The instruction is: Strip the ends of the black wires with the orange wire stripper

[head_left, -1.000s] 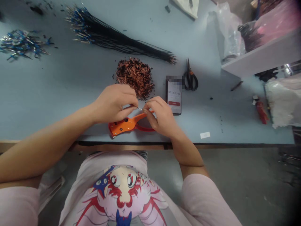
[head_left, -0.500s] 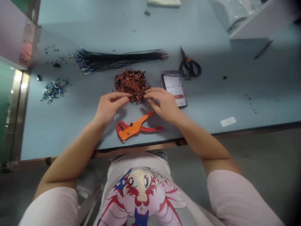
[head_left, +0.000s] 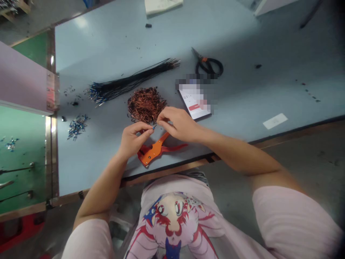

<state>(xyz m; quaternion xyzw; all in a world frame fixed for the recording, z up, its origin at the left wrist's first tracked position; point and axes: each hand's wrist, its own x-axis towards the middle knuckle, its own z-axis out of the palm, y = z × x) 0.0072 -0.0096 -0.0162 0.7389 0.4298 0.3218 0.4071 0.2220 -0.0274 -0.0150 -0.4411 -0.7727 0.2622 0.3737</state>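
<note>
My left hand is closed in a pinch on a small blue-sleeved wire terminal. Facing it, my right hand has its thumb and fingertips pressed together by the terminal's other end; whatever they grip is too small to make out. Just behind the fingertips lies a heap of short copper wire pieces with dark ends. Orange-and-red wire strippers rest below the hands, partly covered by them. A bundle of black wires, with blue terminals at its left end, stretches behind the heap.
Loose blue terminals are piled at the left. Right of the heap lies a phone, with black-handled scissors behind it. A white label sits near the front edge; a pale pad is at the back.
The camera view has turned and shifted. Both hands have come off the copper heap to its front edge, and a blue terminal now shows in my left fingertips.
</note>
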